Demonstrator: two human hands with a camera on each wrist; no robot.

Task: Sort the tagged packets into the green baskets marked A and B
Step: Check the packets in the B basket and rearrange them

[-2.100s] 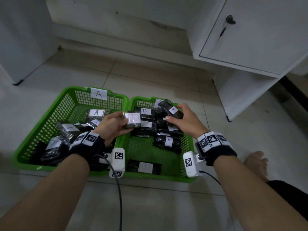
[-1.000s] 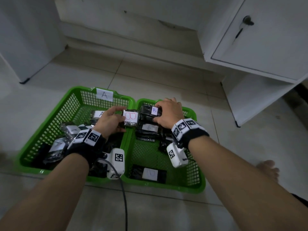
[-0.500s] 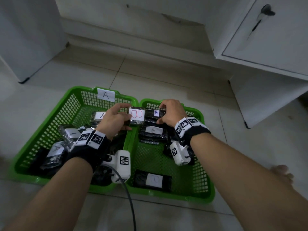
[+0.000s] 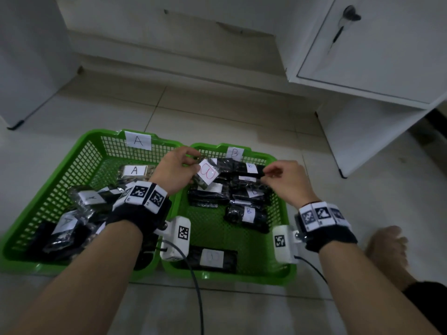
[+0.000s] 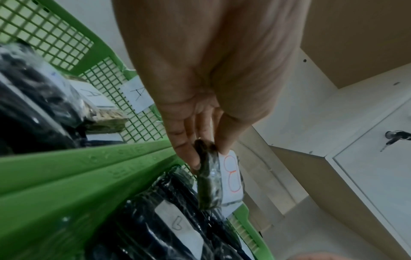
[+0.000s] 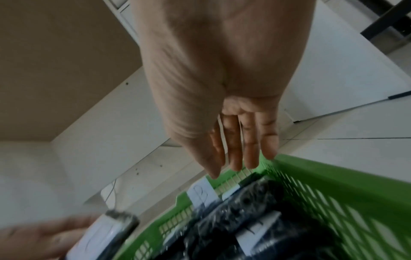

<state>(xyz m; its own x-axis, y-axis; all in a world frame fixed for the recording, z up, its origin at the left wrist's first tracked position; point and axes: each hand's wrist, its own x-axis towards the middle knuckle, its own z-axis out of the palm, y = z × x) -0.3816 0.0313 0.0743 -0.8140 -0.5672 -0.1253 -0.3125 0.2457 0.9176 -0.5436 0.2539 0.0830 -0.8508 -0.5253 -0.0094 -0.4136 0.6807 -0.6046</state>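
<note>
My left hand pinches a dark packet with a red B tag and holds it tilted over the near-left corner of the pile in basket B. The left wrist view shows thumb and fingers of that hand gripping the packet's top end. My right hand hovers empty over basket B's far right side, its fingers nearly straight in the right wrist view. Several B-tagged packets lie in basket B. Basket A on the left holds several A-tagged packets.
Both baskets sit side by side on a tiled floor. A white cabinet with a key in its door stands at the back right, another white unit at the back left. A bare foot rests right of basket B. A cable trails from my left wrist.
My right hand has let go of the B packet it laid on the pile and has drawn back to the right. My left hand has carried the red B packet rightward over basket B and tilted it.
</note>
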